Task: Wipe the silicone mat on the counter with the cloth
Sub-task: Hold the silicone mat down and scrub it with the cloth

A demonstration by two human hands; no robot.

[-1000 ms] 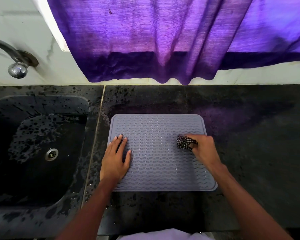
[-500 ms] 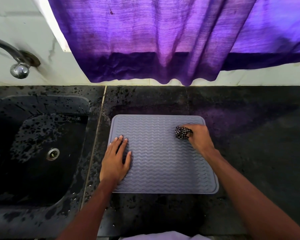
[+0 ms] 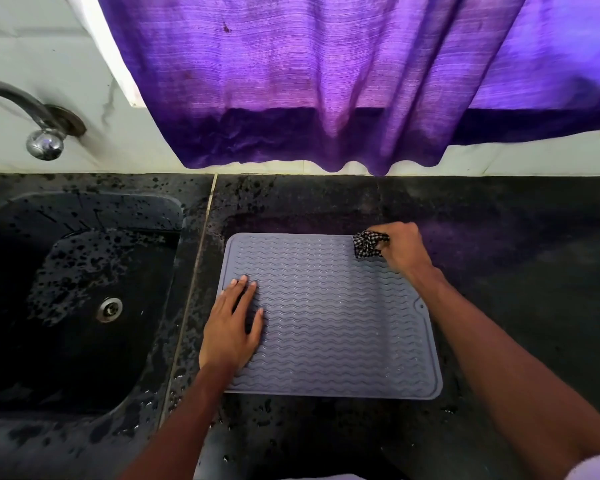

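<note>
Moved: right hand [image 3: 404,251] now at the far right corner of the silicone mat [image 3: 333,323], up from its mid-right. Fingers curl round the bunched checked cloth [image 3: 368,244], which is mostly hidden in the fist; corner covered. Mat lies on the dark counter [image 3: 516,306]. Left hand [image 3: 231,327] unmoved, flat on the mat's left edge, fingers together.

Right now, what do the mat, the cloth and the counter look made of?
The mat looks like silicone or soft rubber, matte grey: moulded wavy ridges, rounded corners. The cloth is woven fabric, black-and-white check, crumpled in the right hand. The counter is probably polished stone, maybe granite: dark, speckled, faint sheen.
</note>
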